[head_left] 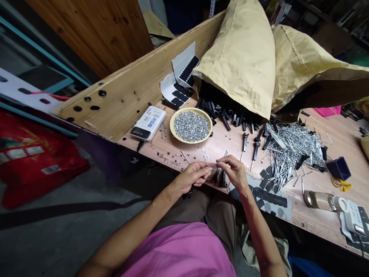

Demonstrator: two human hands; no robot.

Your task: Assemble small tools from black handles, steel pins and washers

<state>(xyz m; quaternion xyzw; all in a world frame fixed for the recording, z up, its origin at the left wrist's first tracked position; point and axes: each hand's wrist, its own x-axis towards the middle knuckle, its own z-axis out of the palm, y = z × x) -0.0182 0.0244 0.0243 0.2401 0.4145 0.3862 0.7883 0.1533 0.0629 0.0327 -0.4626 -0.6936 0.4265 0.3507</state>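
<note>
My left hand [197,174] is closed in a pinch on a thin metal rod [214,166], which points toward the other hand. My right hand [233,171] is also closed, fingertips pressed together at the rod's far end; whatever small thing they grip is hidden. Below the hands, black plastic parts [223,180] lie at the table's front edge. Beyond them sits a yellow bowl [172,132] full of small metal nuts or washers [191,126]. A few such rings [205,154] lie loose between bowl and hands.
A heap of long metal rods [300,144] lies on the table [314,215] at right. Black parts spill from a tan sack [242,50]; a second sack [305,57] stands beside it. A white power bank [150,122], glass bottle [319,201] and dark blue box [339,168] also lie there.
</note>
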